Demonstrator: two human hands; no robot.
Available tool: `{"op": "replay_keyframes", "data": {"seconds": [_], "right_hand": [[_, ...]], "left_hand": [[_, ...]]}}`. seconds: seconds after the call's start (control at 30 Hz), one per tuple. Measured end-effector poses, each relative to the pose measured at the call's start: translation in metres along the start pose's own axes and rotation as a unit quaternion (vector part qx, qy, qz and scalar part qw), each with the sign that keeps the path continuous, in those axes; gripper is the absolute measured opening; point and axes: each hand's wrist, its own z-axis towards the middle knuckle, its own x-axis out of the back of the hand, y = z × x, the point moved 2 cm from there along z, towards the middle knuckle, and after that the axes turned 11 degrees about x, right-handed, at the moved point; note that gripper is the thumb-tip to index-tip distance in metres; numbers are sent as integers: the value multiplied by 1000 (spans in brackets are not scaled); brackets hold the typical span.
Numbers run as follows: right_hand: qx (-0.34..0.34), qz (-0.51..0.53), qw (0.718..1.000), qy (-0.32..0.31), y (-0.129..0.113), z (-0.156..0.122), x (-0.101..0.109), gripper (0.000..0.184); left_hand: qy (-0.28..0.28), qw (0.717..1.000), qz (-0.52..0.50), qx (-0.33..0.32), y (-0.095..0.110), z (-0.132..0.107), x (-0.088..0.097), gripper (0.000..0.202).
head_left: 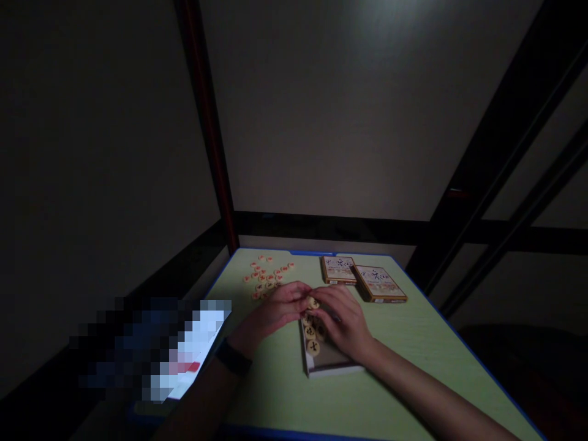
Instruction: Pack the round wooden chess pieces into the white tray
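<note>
Over an open shallow box (337, 360), my left hand (287, 301) and my right hand (343, 320) meet around a round wooden Chinese chess piece (313, 302). Fingers of both hands are closed against this piece, whose marked face shows between them. Below it, several more pieces (313, 347) with dark characters lie along the left side of the box. My right hand and forearm cover much of the box's far right part. A dark band circles my left wrist.
Loose Chinese chess pieces (270, 277), several marked in red, are scattered on the green table (436, 367) beyond my left hand. Two printed boxes (339, 270) (380, 283) lie at the back right. A lit, pixelated screen (195, 349) stands at the left edge.
</note>
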Motion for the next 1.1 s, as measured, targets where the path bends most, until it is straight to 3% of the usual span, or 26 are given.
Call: {"op": "replay_keyframes", "data": {"seconds": [0.27, 0.5, 0.6, 0.67, 0.77, 0.87, 0.93, 1.1], "right_hand": [[-14, 6, 1000, -9, -5, 0, 0, 28], [10, 15, 1000, -16, -4, 2, 5, 25], [-16, 21, 998, -51, 0, 4, 17, 25], [-47, 31, 991, -122, 1, 2, 26, 26], [-73, 46, 962, -259, -6, -8, 33, 27], [-69, 44, 936, -342, -16, -21, 33, 28], [-66, 31, 927, -369, -20, -28, 30, 29], [-61, 3, 916, -397, -22, -31, 23, 28]], "left_hand": [[9, 1000, 10, 6, 6, -8, -11, 42], [-7, 999, 37, -6, 6, -7, -10, 44], [50, 991, 116, -39, 9, -3, -4, 43], [133, 967, 201, -76, 11, 1, 1, 34], [267, 883, 365, -123, 11, 5, 4, 22], [310, 799, 494, -146, 6, 7, 2, 24], [294, 781, 531, -149, 2, 8, 0, 25], [251, 787, 542, -153, -3, 9, -4, 26]]}}
